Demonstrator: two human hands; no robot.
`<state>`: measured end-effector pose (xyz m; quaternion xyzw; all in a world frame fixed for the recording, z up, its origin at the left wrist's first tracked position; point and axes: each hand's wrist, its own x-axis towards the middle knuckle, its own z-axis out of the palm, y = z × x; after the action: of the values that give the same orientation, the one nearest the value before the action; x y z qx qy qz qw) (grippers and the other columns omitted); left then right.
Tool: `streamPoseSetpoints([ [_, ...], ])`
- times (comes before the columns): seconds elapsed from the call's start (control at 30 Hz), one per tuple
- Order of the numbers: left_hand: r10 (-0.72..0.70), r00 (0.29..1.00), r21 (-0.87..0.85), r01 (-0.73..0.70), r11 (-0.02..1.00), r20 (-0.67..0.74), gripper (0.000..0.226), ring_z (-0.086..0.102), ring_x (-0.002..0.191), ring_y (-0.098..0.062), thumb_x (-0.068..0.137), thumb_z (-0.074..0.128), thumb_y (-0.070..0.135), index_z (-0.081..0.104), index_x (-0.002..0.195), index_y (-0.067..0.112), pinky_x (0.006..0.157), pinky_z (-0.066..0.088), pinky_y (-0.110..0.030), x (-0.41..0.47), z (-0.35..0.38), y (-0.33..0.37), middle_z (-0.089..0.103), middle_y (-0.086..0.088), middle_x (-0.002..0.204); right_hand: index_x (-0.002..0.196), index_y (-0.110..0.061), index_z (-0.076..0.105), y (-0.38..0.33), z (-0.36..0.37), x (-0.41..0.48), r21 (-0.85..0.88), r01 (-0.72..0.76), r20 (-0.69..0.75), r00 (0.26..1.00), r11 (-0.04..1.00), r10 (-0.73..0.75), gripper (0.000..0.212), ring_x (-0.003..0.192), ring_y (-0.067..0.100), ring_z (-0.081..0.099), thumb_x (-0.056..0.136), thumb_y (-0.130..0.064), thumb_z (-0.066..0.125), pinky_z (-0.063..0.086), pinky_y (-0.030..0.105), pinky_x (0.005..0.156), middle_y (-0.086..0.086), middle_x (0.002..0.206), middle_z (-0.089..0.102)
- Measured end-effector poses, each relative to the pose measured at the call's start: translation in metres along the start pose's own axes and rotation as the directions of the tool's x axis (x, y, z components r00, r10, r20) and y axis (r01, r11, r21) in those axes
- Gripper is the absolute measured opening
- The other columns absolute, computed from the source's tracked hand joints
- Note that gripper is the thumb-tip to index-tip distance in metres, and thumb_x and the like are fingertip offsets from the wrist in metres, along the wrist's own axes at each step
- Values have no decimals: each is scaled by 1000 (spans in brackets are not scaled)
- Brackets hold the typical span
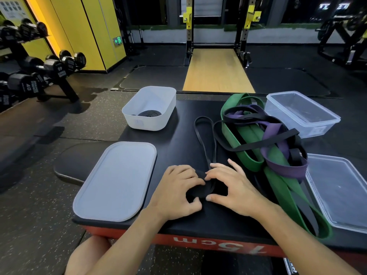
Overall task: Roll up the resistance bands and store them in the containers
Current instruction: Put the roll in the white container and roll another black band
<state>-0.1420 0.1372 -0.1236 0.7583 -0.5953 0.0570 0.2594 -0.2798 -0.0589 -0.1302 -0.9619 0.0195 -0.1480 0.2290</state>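
A thin black resistance band (206, 143) lies on the black platform (178, 139), its near end wound into a flat coil (200, 188). My left hand (178, 191) grips the coil from the left, and my right hand (232, 187) pinches it from the right with thumb and fingers. A white container (139, 124) at the back left holds one rolled black band (150, 113). A tangled pile of green, purple and black bands (266, 139) lies right of my hands.
A translucent lid (117, 181) lies at the near left. A clear container (301, 114) stands at the back right, with a clear lid (341, 191) in front of it. A dumbbell rack (39, 72) stands far left, a squat rack (218, 36) behind.
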Motion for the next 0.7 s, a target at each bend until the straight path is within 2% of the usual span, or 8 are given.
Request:
streamPoseSetpoints([
  [0.1, -38, 999, -38, 38, 999, 1, 35, 54, 115, -11, 75, 66, 36, 76, 108, 32, 93, 46, -35, -1, 1, -4, 64, 19, 104, 107, -35, 63, -10, 7, 2, -51, -25, -94, 995, 998, 20, 50, 135, -8, 42, 76, -73, 66, 6, 39, 129, -25, 113, 59],
  [0.17, -64, 998, -93, 64, 994, 7, 24, 54, 115, -9, 84, 66, 41, 75, 105, 33, 92, 49, -34, -2, 1, -6, 62, 19, 106, 96, -33, 60, -18, 13, 5, -106, -71, -158, 986, 992, 53, 49, 115, -2, 54, 73, -75, 65, 6, 37, 128, -21, 99, 56],
  [0.27, -129, 991, -178, 134, 975, 40, 16, 52, 124, -3, 93, 63, 44, 72, 102, 36, 95, 49, -31, -1, 4, -9, 59, 21, 112, 89, -32, 54, -27, 19, 8, -152, -137, -214, 971, 979, 102, 51, 95, 1, 51, 72, -79, 66, 8, 39, 127, -20, 87, 48],
  [0.43, -149, 985, -279, 168, 946, 88, 5, 54, 125, -8, 93, 65, 35, 70, 94, 36, 99, 49, -37, 2, 4, -12, 54, 23, 111, 86, -33, 50, -29, 24, 11, -183, -130, -198, 976, 974, 93, 56, 93, 4, 48, 71, -85, 61, 12, 42, 126, -18, 85, 45],
  [0.53, -118, 989, -285, 138, 949, 88, 6, 55, 122, -9, 93, 67, 32, 71, 96, 34, 105, 45, -37, 4, 3, -11, 55, 22, 110, 95, -34, 53, -12, 12, 10, -38, -47, -76, 996, 998, 44, 44, 96, 1, 52, 77, -72, 68, 20, 35, 124, -19, 92, 51],
  [0.6, -69, 995, -249, 83, 965, 68, 9, 56, 116, -7, 93, 69, 26, 74, 97, 32, 114, 37, -36, 5, 2, -10, 58, 20, 107, 99, -33, 58, 1, 2, 5, 57, -10, -26, 1000, 998, 12, 29, 105, 0, 57, 84, -52, 75, 31, 35, 118, -21, 100, 59],
  [0.63, -45, 997, -235, 58, 970, 60, 11, 57, 114, -6, 94, 70, 22, 75, 98, 31, 114, 37, -36, 6, 3, -10, 60, 20, 107, 99, -31, 61, 5, -1, 3, 78, 1, -22, 1000, 997, 1, 22, 110, 0, 58, 88, -40, 77, 37, 38, 115, -21, 105, 63],
  [0.7, -32, 997, -227, 46, 973, 66, 17, 55, 112, -5, 96, 68, 18, 76, 102, 33, 102, 45, -33, 5, 3, -10, 61, 21, 108, 98, -29, 64, 8, -4, 1, 38, 23, -34, 999, 999, -22, 13, 117, -1, 59, 92, -25, 75, 38, 41, 115, -21, 110, 67],
])
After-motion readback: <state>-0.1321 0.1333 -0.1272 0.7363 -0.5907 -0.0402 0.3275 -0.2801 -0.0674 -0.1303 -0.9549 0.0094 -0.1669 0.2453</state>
